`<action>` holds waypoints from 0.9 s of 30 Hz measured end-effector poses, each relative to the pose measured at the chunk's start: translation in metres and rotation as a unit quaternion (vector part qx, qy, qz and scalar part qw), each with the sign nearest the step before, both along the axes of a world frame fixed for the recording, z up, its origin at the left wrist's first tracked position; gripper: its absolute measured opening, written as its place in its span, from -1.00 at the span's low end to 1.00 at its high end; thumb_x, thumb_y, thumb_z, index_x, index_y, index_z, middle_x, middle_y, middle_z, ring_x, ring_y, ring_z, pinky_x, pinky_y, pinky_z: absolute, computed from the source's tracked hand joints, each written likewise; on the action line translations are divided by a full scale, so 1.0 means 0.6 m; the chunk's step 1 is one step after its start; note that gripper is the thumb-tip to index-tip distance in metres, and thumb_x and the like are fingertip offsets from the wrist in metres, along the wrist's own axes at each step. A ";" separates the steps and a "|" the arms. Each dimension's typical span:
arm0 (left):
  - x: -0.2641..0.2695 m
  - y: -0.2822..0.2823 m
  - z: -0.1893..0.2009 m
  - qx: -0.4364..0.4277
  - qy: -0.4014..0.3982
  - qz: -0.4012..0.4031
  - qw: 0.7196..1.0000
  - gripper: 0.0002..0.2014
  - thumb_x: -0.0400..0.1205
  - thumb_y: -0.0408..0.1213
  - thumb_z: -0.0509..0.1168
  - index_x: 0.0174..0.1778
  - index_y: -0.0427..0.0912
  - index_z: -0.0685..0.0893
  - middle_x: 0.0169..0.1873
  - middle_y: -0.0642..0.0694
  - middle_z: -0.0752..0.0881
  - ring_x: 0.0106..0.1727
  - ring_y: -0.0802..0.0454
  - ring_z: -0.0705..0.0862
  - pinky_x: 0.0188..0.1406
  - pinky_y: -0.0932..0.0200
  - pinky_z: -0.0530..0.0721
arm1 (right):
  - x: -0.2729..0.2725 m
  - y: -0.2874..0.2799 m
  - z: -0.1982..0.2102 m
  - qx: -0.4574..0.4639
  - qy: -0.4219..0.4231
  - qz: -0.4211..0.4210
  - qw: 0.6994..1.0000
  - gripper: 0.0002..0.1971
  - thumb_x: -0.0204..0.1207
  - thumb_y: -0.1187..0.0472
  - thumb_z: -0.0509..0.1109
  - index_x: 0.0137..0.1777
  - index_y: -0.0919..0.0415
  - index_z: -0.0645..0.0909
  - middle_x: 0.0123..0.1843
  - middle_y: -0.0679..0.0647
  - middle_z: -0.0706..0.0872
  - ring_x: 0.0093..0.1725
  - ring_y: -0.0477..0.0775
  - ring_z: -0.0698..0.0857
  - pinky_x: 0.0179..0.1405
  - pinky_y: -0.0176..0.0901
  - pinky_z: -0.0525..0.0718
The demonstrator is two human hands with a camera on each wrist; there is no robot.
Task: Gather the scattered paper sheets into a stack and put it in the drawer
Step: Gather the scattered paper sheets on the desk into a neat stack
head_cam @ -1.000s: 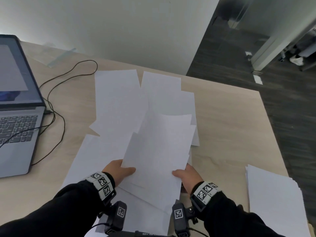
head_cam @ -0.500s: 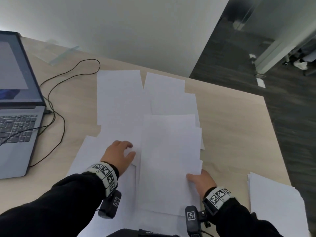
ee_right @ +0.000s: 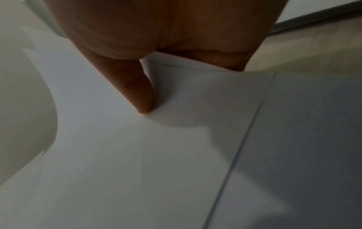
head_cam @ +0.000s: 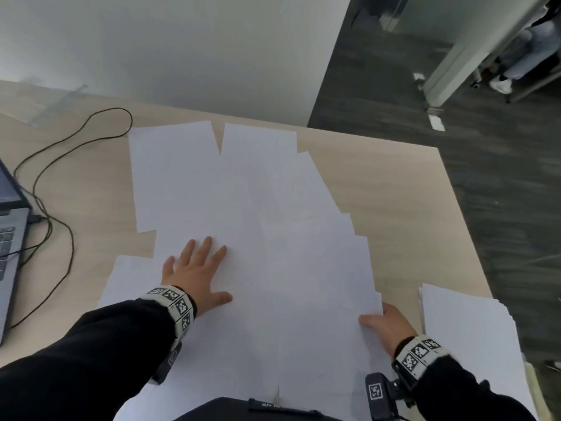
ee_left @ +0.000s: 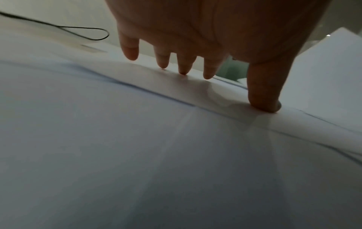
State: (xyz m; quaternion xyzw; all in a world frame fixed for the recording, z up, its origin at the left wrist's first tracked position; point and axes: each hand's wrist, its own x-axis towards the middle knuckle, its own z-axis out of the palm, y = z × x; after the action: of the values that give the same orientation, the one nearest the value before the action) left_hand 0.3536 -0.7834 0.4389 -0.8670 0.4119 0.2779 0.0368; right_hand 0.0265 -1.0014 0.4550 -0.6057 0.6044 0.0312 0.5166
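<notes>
Item: scattered paper sheets [head_cam: 230,189], white, many, being displayed in overlapping spread across the middle of a light wood tabletop [head_cam: 394,192], reaching from the far edge to the near edge. Item: left hand [head_cam: 194,275], being laid on the spread left of centre, fingers [ee_left: 184,66] being held straight and splayed, tips and thumb being pressed down onto the paper, nothing being grasped. Item: right hand [head_cam: 387,326], being kept at the right near corner of the top sheets [head_cam: 315,299]; the thumb is being set on top of the paper and, in the right wrist view, a lifted sheet corner [ee_right: 186,86] is being pinched between the thumb and the palm side of the hand [ee_right: 156,31]; the remaining fingers are being hidden beneath the sheet. Item: separate stack of paper [head_cam: 467,338], being kept at the near right of the tabletop, just beside the right hand, apart from the spread. Item: laptop [head_cam: 9,238], open, being cut off by the left edge. Item: black cable [head_cam: 73,147], being looped over the tabletop between laptop and sheets. Item: white wall [head_cam: 182,47] behind; dark floor [head_cam: 485,208] to the right. Drawer: not being shown in any view.
</notes>
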 end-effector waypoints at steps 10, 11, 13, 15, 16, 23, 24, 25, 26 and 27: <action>-0.037 -0.010 0.016 -0.006 0.030 -0.163 0.986 0.03 0.57 0.11 0.27 0.52 0.33 -0.55 0.68 0.34 -0.24 0.72 0.08 -0.29 0.67 -0.20 -0.14 | 0.050 -0.001 0.022 0.040 -0.036 0.072 0.996 -0.85 0.24 0.29 0.53 -0.17 0.16 0.72 -0.25 0.03 0.82 -0.19 0.11 0.78 -0.10 -0.10 0.70; -0.042 -0.010 0.014 -0.016 0.036 -0.173 0.984 0.03 0.57 0.06 0.28 0.48 0.34 -0.57 0.68 0.34 -0.21 0.72 0.10 -0.28 0.67 -0.17 -0.14 | 0.055 0.001 0.020 0.038 -0.037 0.084 0.995 -0.85 0.33 0.35 0.54 -0.15 0.13 0.72 -0.23 0.00 0.81 -0.18 0.07 0.77 -0.12 -0.13 0.69; -0.049 -0.012 0.012 -0.043 0.056 -0.180 0.981 0.03 0.56 -0.07 0.30 0.48 0.34 -0.53 0.69 0.33 -0.11 0.72 0.15 -0.23 0.68 -0.09 -0.17 | 0.067 0.007 0.019 0.035 -0.034 0.113 0.992 -0.80 0.45 0.39 0.48 -0.16 0.04 0.69 -0.16 0.00 0.81 -0.15 0.00 0.77 -0.12 -0.18 0.67; -0.049 -0.012 0.008 -0.071 0.082 -0.165 0.980 0.03 0.55 -0.16 0.31 0.57 0.30 -0.45 0.70 0.29 -0.05 0.72 0.18 -0.18 0.68 -0.01 -0.19 | 0.079 0.011 0.017 0.027 -0.032 0.142 0.989 -0.80 0.47 0.37 0.47 -0.12 0.01 0.68 -0.10 0.01 0.80 -0.09 0.01 0.77 -0.07 -0.20 0.65; -0.049 -0.012 0.006 -0.088 0.094 -0.153 0.980 0.02 0.54 -0.17 0.31 0.58 0.31 -0.40 0.70 0.26 -0.05 0.73 0.17 -0.15 0.68 0.01 -0.17 | 0.084 0.014 0.017 0.022 -0.029 0.157 0.987 -0.82 0.48 0.35 0.46 -0.08 0.02 0.68 -0.08 0.01 0.79 -0.05 0.03 0.76 -0.03 -0.21 0.64; -0.020 0.003 0.008 -0.112 0.025 0.146 0.983 -0.05 0.53 0.11 0.34 0.71 0.19 -0.16 0.74 0.07 -0.04 0.74 0.00 -0.07 0.67 -0.13 0.15 | 0.094 0.015 0.028 0.032 -0.036 0.182 0.982 -0.83 0.50 0.30 0.47 0.03 0.05 0.68 -0.04 -0.02 0.80 -0.03 -0.01 0.77 0.02 -0.23 0.67; -0.018 0.004 0.008 -0.108 0.028 0.157 0.981 -0.05 0.54 0.10 0.34 0.71 0.15 -0.15 0.73 0.08 0.01 0.74 0.01 -0.04 0.66 -0.14 0.17 | 0.093 0.013 0.030 0.038 -0.037 0.185 0.981 -0.83 0.50 0.30 0.47 0.03 0.06 0.69 -0.02 0.00 0.80 -0.01 0.02 0.78 0.02 -0.22 0.66; -0.018 0.004 0.009 -0.109 0.036 0.154 0.981 -0.05 0.54 0.09 0.33 0.72 0.13 -0.14 0.72 0.09 0.08 0.74 0.03 -0.02 0.66 -0.14 0.17 | 0.093 0.012 0.031 0.041 -0.040 0.189 0.980 -0.83 0.49 0.31 0.48 0.02 0.05 0.69 -0.02 0.02 0.81 0.00 0.03 0.78 0.01 -0.22 0.66; -0.020 0.004 0.012 -0.112 0.047 0.142 0.982 -0.06 0.54 0.07 0.33 0.72 0.13 -0.13 0.71 0.09 0.14 0.73 0.05 0.00 0.65 -0.13 0.17 | 0.094 0.013 0.032 0.045 -0.041 0.192 0.979 -0.83 0.49 0.31 0.49 0.00 0.03 0.70 -0.01 0.03 0.82 0.00 0.02 0.79 0.03 -0.20 0.68; -0.023 0.003 0.014 -0.116 0.060 0.126 0.983 -0.06 0.53 0.06 0.33 0.71 0.14 -0.14 0.69 0.11 0.19 0.73 0.07 0.02 0.65 -0.13 0.17 | 0.096 0.015 0.033 0.048 -0.044 0.197 0.978 -0.83 0.48 0.30 0.49 -0.02 0.00 0.70 -0.01 0.03 0.82 0.01 0.02 0.79 0.06 -0.16 0.70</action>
State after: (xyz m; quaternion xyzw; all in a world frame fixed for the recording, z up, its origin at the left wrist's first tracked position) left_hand 0.3399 -0.7815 0.4470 -0.8924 0.3298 0.2822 -0.1237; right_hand 0.0842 -0.9926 0.4746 -0.6886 0.4476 0.1347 0.5544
